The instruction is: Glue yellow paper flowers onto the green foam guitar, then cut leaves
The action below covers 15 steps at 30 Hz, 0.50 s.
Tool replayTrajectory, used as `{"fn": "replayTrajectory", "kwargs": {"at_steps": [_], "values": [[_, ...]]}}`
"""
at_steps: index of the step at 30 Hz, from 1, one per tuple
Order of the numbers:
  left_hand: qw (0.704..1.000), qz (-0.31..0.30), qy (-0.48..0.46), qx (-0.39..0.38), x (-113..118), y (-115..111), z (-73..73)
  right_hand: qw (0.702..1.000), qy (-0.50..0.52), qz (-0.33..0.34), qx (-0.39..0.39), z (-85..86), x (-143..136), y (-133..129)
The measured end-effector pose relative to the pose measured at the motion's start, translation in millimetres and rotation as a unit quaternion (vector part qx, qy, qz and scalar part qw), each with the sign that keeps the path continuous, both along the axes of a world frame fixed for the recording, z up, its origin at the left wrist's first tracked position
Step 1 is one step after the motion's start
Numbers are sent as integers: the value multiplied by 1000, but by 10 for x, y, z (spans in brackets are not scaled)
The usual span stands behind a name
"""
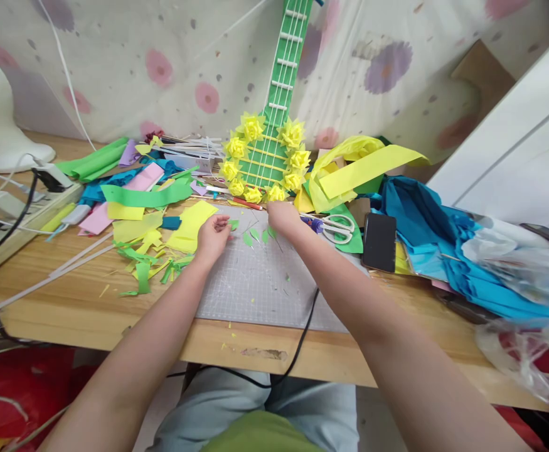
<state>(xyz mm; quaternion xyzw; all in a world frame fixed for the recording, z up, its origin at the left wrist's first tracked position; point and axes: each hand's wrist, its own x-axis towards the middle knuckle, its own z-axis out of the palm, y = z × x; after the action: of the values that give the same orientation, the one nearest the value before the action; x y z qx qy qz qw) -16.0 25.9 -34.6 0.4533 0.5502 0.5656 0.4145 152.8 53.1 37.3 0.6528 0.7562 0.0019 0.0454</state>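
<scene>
My left hand (214, 237) is over the left part of a grey cutting mat (255, 295), fingers curled in a pinch on a small green paper leaf (233, 224). Further right, my right hand (282, 216) is closed near the mat's far edge; its fingertips and anything in them are hidden. Between the hands, several green leaves (254, 234) on thin stems lie on the mat. Just beyond stands a green paper guitar (267, 160) with white strings, ringed by yellow paper flowers (293, 134). A red pen (247, 203) lies below it.
Green and yellow paper scraps (149, 251) cover the left side. White-handled scissors (339, 229) and a black phone (379, 243) lie to the right, beside blue crepe paper (425, 213). A black cable (305, 336) crosses the table's front edge. A power strip (20, 220) sits far left.
</scene>
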Motion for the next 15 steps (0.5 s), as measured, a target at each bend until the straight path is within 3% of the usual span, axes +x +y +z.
{"fn": "replayTrajectory", "kwargs": {"at_steps": [6,15], "values": [[1000,-7,-9,-2,-12,-29,28,999,-18,-8,-37,-214,-223,425],[999,-38,-17,-12,23,-14,-21,996,-45,49,-58,-234,-188,604]]}}
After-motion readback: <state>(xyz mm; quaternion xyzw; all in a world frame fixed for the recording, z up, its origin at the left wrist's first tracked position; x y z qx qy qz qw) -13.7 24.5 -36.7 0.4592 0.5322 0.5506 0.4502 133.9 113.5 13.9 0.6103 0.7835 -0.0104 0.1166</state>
